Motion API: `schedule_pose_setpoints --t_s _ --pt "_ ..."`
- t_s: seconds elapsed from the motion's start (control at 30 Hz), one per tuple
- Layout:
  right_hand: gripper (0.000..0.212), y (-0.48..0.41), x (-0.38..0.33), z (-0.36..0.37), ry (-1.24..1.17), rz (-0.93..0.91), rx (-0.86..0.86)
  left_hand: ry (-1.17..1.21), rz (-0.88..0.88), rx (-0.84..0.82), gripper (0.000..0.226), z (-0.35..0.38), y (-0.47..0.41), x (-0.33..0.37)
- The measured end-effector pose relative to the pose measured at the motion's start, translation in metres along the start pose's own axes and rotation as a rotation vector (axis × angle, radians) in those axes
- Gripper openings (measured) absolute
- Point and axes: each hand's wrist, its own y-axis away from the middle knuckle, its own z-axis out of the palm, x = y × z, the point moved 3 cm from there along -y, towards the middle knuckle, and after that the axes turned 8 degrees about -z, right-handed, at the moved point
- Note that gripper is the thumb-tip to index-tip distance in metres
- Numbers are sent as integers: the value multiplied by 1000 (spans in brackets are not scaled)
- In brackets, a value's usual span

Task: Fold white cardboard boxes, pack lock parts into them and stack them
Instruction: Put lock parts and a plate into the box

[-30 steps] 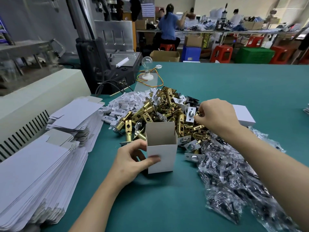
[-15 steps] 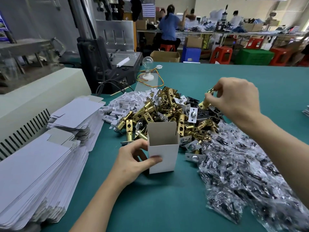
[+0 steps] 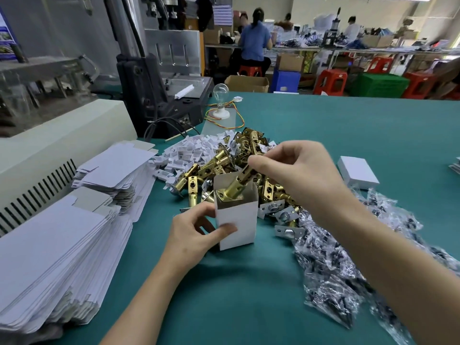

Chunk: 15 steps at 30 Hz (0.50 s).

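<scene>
Two hands work at the green table [image 3: 361,125]. The left hand [image 3: 191,237] curls round one upright white card box [image 3: 237,220], open on top. The right hand [image 3: 298,170] pinches one shiny gold metal latch [image 3: 236,188], tilted, its flat end now inside the box. A moment ago the latch was up over the gold heap [image 3: 251,141] behind both hands. One shut white box [image 3: 358,173] sits right of the right hand

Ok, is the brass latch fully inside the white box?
No, only the plate end of the brass latch is in the white box; the right hand pinches its other end above the rim.
</scene>
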Motion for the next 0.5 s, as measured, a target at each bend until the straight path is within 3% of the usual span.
schedule_pose_setpoints --t_s 0.23,0.5 --pt "29 -4 5 8 364 -96 68 -31 1 34 42 -1 -1 0" --pt "45 2 -8 42 1011 -236 -222 -66 12 25 35 0 -2 -1"
